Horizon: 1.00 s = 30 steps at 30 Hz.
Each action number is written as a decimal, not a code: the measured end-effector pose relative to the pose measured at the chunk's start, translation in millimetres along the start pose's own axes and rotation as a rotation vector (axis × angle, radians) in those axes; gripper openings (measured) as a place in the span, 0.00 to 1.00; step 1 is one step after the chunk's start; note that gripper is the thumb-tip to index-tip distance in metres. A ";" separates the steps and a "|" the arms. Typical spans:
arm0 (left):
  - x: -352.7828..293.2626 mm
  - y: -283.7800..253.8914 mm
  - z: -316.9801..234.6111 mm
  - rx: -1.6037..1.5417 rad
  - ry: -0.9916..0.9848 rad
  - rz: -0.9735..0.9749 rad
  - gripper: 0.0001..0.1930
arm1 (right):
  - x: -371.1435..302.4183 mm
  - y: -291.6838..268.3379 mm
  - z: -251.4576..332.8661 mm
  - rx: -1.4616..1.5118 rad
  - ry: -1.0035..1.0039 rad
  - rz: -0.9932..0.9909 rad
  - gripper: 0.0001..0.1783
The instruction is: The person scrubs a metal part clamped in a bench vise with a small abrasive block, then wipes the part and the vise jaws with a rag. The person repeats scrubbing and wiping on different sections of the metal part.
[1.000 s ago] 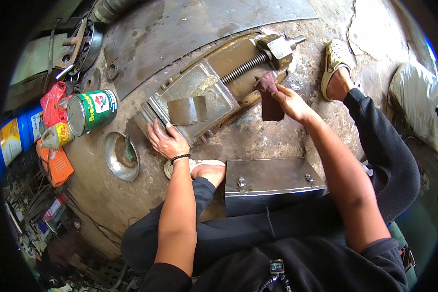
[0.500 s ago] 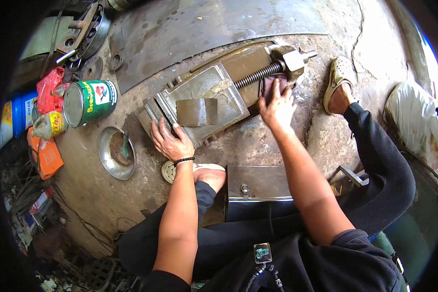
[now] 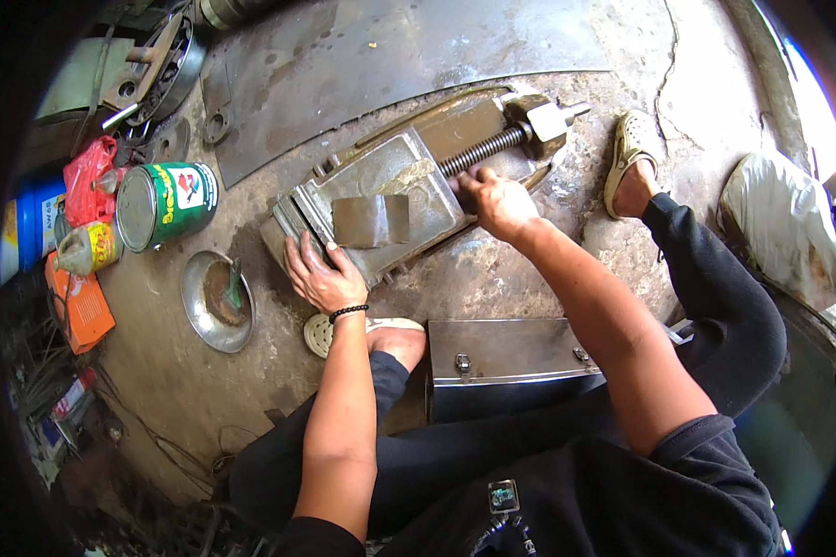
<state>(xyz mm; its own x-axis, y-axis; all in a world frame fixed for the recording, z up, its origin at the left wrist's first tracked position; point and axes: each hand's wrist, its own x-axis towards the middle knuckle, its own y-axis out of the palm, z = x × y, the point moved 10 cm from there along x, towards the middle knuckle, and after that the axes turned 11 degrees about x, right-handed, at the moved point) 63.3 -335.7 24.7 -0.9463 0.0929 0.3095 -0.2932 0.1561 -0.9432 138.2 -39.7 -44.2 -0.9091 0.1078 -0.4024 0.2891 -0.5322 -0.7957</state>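
Observation:
A heavy metal machine vise (image 3: 395, 162) lies slantwise on the ground before me, with a threaded screw (image 3: 481, 151) toward its far right end. On its broad jaw rests a curved piece of sheet metal (image 3: 372, 221). My left hand (image 3: 327, 277) lies on the vise's near left edge, fingers stretched out and holding nothing. Beneath the screw, my right hand (image 3: 500, 206) is closed and presses a dark reddish rag (image 3: 457, 188) into the vise's channel beside the jaw. Most of the rag is hidden by the fingers.
A metal bowl (image 3: 193, 295) holding a green-handled brush (image 3: 234, 283) sits left of the vise. Beyond it stand a green can (image 3: 184, 209), a plastic jug (image 3: 85, 249) and an orange box (image 3: 85, 311). A metal toolbox (image 3: 511, 345) is near my legs; a steel sheet (image 3: 344, 84) lies behind.
My right hand has slid left and nearer along the vise channel, from beside the screw's end block to the jaw, its fingers now curled. My left hand stays on the vise.

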 end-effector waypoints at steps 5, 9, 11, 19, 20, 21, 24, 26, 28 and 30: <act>1.4 -3.8 -3.3 0.018 0.000 -0.005 0.22 | -13.3 -5.5 10.1 -0.082 -0.111 0.215 0.36; 0.8 -2.3 -2.4 0.006 -0.012 0.006 0.22 | -29.0 -9.1 -6.8 -0.191 -0.148 0.316 0.34; -0.5 -1.2 -1.3 0.015 -0.008 0.004 0.22 | -35.1 -22.8 -27.0 -0.149 -0.120 0.247 0.31; -1.6 1.2 0.5 0.022 0.020 -0.013 0.22 | -31.5 -45.5 -85.9 0.294 0.299 -0.154 0.33; -0.9 1.3 -0.7 0.027 0.028 -0.013 0.22 | -23.2 -32.4 -76.7 0.242 0.323 -0.101 0.37; -0.5 3.2 0.0 0.038 0.017 0.009 0.22 | -17.7 -31.0 -65.0 0.259 0.311 -0.166 0.37; -0.7 -0.9 -3.6 0.026 0.049 -0.022 0.22 | -3.2 -9.2 -26.6 0.250 0.202 -0.048 0.34; -1.2 0.0 -3.6 0.024 0.047 -0.015 0.21 | 3.1 -6.8 0.4 0.185 0.026 0.023 0.30; -1.4 1.2 -3.3 0.043 0.042 -0.004 0.21 | 4.3 -5.0 8.1 0.091 -0.035 0.131 0.30; -1.5 0.3 -3.7 0.047 0.045 -0.016 0.21 | 5.9 -6.7 7.3 0.042 -0.040 0.193 0.31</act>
<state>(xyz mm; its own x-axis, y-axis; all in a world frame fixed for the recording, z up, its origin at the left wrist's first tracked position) 65.1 -332.1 24.3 -0.9348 0.1348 0.3285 -0.3151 0.1116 -0.9425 128.7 -41.6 -37.9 -0.8496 -0.0324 -0.5265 0.4468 -0.5746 -0.6857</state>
